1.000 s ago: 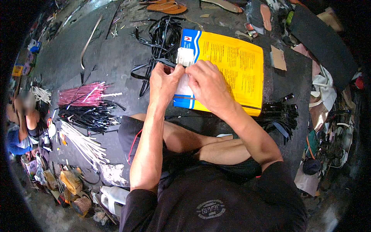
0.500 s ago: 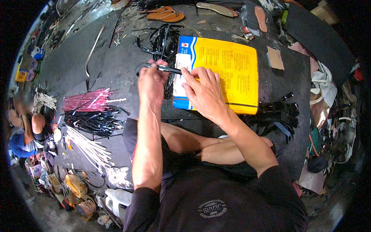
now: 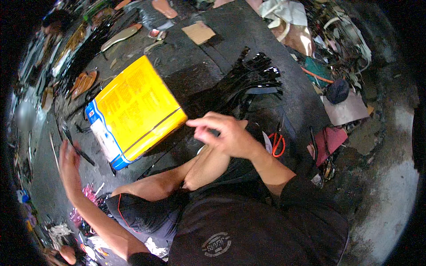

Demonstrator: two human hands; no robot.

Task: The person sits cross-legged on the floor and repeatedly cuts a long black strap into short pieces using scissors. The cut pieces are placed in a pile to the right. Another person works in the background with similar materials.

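Dark mat (image 3: 199, 60) has its right edge running diagonally beyond the black strip bundle (image 3: 239, 86); bare mat between bundle and that edge, more between bundle and tan card (image 3: 199, 33). Yellow-blue container (image 3: 137, 106) sits on the mat, between the hands, near corner toward the legs. Right hand (image 3: 226, 137) half open, nothing seen in it, index extended just beside container's corner. Left hand (image 3: 70, 162) raised, blurred, dark strip (image 3: 84, 155) at its fingers; can't tell if gripped.

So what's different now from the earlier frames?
The view has turned rightward. The right hand has let go of the black strip and moved right, near a corner of the yellow container; the left hand swung left, seemingly with the strip. The container still lies flat.
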